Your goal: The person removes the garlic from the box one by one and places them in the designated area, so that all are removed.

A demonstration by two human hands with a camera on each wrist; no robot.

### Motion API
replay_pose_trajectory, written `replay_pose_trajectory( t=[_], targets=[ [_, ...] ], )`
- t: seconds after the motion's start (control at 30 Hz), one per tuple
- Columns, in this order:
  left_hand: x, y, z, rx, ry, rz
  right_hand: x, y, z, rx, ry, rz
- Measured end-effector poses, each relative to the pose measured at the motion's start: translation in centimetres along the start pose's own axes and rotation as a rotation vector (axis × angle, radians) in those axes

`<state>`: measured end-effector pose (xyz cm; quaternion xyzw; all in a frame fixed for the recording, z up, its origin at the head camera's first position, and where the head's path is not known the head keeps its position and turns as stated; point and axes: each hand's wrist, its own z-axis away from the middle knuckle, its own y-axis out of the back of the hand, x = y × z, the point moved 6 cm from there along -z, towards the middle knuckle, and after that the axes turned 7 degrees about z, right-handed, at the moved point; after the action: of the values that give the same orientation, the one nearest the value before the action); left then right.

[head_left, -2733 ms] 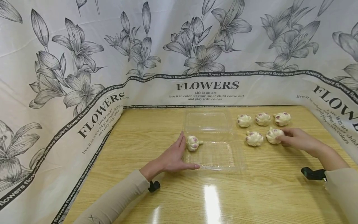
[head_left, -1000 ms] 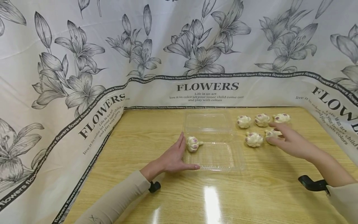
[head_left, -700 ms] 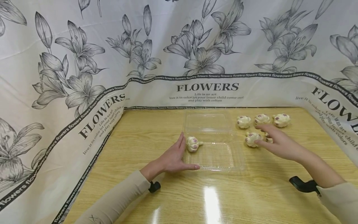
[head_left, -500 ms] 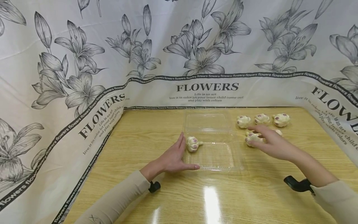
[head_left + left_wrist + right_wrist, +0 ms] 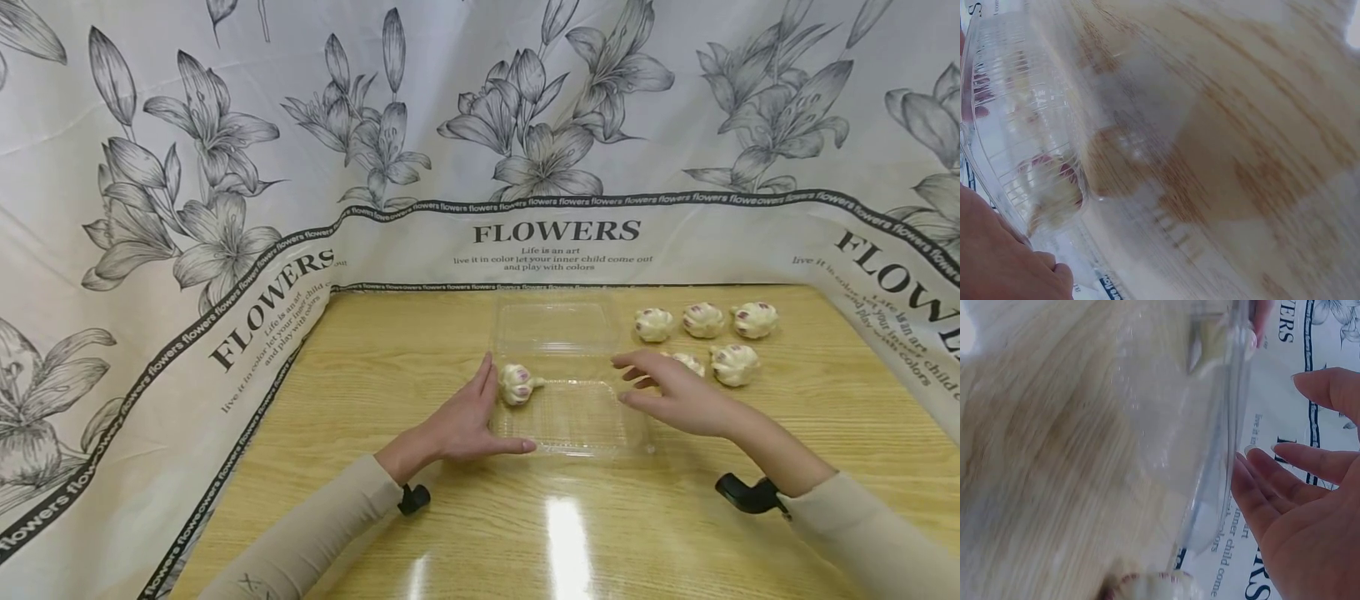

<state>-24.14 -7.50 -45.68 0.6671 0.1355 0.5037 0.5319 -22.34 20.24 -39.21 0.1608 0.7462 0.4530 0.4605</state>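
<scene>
A clear plastic clamshell box (image 5: 573, 450) lies spread open on the table, lid half at the back. One garlic bulb (image 5: 516, 385), cream with purple marks, sits at the left of its near half, stem pointing right. My left hand (image 5: 463, 421) rests along the box's left side, fingers straight and thumb stretched along the near edge. Over the right edge of the box hovers my right hand (image 5: 678, 398), fingers apart and gently bent. The right wrist view shows nothing within the right hand's fingers (image 5: 1319, 464). Behind that hand, another garlic bulb (image 5: 688, 363) is partly hidden.
Several garlic bulbs stand right of the box: a back row with a left bulb (image 5: 654, 325), a middle bulb (image 5: 703, 320) and a right bulb (image 5: 755, 320), plus a front bulb (image 5: 735, 365). A printed flower cloth (image 5: 555, 242) hangs around the wooden table (image 5: 360, 350).
My right hand has let go of the front right garlic bulb and moved left, past its neighbour, to the box's right edge. The left hand has stayed in place.
</scene>
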Motion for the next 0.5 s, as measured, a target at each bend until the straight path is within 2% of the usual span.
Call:
replay_pose_trajectory(
  t=[0.27,0.5],
  targets=[
    [0.0,0.0,0.0,-0.006,0.007,0.011,-0.9,-2.4,-1.2,-0.005,0.021,-0.011],
    [0.0,0.1,0.0,0.0,0.011,0.007,-1.9,-4.3,-2.8,-0.012,-0.013,-0.024]
  ],
)
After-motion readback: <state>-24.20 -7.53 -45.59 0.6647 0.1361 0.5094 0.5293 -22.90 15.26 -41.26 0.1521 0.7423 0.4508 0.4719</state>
